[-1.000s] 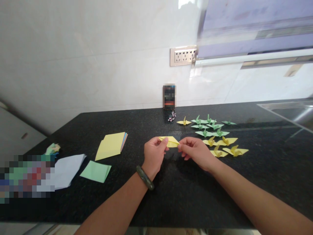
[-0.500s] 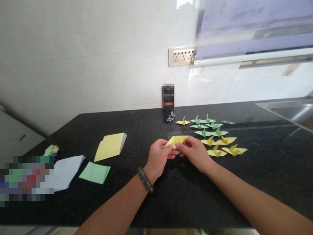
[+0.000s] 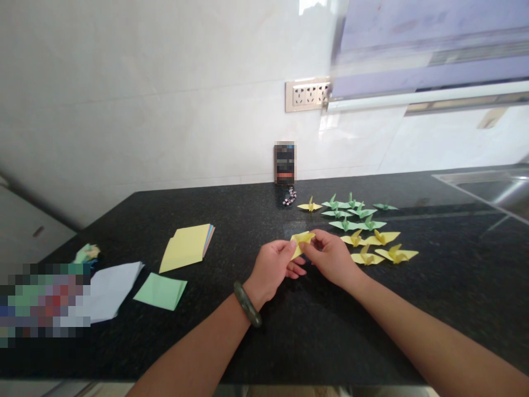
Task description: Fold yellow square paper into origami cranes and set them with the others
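Observation:
Both my hands meet over the black counter [image 3: 289,331] and pinch one folded yellow paper piece [image 3: 301,241]. My left hand [image 3: 275,267], with a dark bangle on its wrist, grips the paper's lower left part. My right hand [image 3: 330,255] pinches its right side with thumb and fingers. Most of the paper is hidden between my fingers. Just right of my hands lie several finished yellow paper cranes [image 3: 382,248], and behind them several green paper cranes [image 3: 351,215].
A stack of coloured paper sheets [image 3: 187,247] with yellow on top lies at the left. Nearer me are a green folded sheet [image 3: 160,290] and a white sheet [image 3: 112,288]. A small dark device [image 3: 285,163] leans on the wall. A sink [image 3: 491,187] is at the far right.
The yellow paper has been folded smaller and my hands have drawn closer together, shifting slightly right and toward me. Nothing else on the counter has moved.

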Motion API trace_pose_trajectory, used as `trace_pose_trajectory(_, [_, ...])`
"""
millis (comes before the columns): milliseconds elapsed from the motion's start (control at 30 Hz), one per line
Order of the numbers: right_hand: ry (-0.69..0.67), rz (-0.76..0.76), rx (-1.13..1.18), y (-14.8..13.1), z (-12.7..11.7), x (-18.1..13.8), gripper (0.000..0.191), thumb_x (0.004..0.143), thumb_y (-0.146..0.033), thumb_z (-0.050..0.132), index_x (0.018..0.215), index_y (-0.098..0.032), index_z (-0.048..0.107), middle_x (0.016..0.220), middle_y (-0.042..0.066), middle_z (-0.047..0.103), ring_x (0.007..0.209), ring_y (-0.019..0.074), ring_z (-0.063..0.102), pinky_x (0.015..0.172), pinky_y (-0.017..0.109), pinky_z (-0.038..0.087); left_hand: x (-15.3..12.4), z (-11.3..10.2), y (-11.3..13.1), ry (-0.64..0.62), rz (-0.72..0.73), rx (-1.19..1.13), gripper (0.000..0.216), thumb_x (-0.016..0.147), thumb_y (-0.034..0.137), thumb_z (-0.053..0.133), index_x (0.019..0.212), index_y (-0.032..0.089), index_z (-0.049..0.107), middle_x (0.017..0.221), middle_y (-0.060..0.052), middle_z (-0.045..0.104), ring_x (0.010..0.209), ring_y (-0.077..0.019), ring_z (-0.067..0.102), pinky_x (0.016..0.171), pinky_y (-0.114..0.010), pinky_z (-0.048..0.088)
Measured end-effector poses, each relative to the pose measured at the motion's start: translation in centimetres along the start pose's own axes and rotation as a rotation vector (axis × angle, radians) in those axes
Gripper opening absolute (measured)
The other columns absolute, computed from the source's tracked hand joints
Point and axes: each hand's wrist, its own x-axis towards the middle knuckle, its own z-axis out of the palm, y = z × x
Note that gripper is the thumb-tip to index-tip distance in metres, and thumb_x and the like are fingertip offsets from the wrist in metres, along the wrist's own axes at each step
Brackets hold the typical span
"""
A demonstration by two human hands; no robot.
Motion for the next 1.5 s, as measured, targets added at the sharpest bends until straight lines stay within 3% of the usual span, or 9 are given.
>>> trace_pose_trajectory(300, [-0.005,0.015,0.124,0.5,0.4,0.1,0.016,0.074,-0.034,0.056,0.073,-0.018,0.056,0.061,-0.001,0.052,0.055,0.012,0.047,0.051,0.025,0.04,0.0,-0.1,-0.1,-0.089,-0.11,0.0,0.01,0.078,0.018,0.056,0.083,0.01,0.06,0.075,-0.006,0.066,0.058,-0.0092,0.063,0.052,-0.018,0.047])
trace_pose_trajectory(567, [0.034,0.114,0.088,0.5,0.3,0.1,0.014,0.072,-0.024,0.05,0.08,-0.017,0.059,0.06,-0.001,0.056,0.054,0.0136,0.053,0.049,0.025,0.042,0.7,-0.4,-1.1,0.027,0.086,0.419,0.012,0.082,0.019,0.049,0.082,0.011,0.058,0.075,-0.008,0.067,0.06,-0.0128,0.064,0.051,-0.021,0.048])
trace_pose_trajectory(1100, [0.048,0.025,-0.1,-0.2,-0.2,0.0,0.026,0.077,-0.019,0.038,0.087,-0.015,0.062,0.059,0.002,0.06,0.054,0.0141,0.058,0.053,0.025,0.044,1.0,-0.7,-1.4,0.055,0.141,0.516,0.014,0.081,0.017,0.045,0.079,0.013,0.058,0.075,-0.008,0.067,0.061,-0.0151,0.066,0.052,-0.023,0.05])
trace_pose_trajectory(1300, [0.073,0.109,0.109,-0.1,-0.5,0.2,0.024,0.082,-0.028,0.038,0.091,-0.017,0.057,0.058,-0.001,0.056,0.05,0.0128,0.056,0.049,0.024,0.045,0.8,-0.4,-1.0,0.056,0.099,0.463,0.012,0.081,0.015,0.046,0.077,0.012,0.057,0.07,-0.007,0.066,0.058,-0.0134,0.064,0.051,-0.022,0.048])
trace_pose_trajectory(1400, [0.124,0.199,0.344,-0.5,-0.7,0.6,0.023,0.082,-0.034,0.041,0.09,-0.017,0.054,0.063,-0.001,0.054,0.048,0.0111,0.054,0.045,0.023,0.046,0.6,-0.2,-0.5,0.063,0.002,0.319,0.01,0.081,0.013,0.047,0.077,0.012,0.056,0.067,-0.006,0.065,0.054,-0.0116,0.063,0.048,-0.02,0.047])
trace_pose_trajectory(1500, [0.089,0.225,0.458,-1.0,-0.8,0.6,0.026,0.079,-0.041,0.047,0.084,-0.016,0.055,0.065,-0.001,0.053,0.048,0.0089,0.049,0.042,0.022,0.045,0.3,-0.1,0.0,0.041,-0.074,0.167,0.009,0.08,0.014,0.048,0.076,0.011,0.055,0.065,-0.005,0.065,0.052,-0.0108,0.062,0.046,-0.018,0.045])
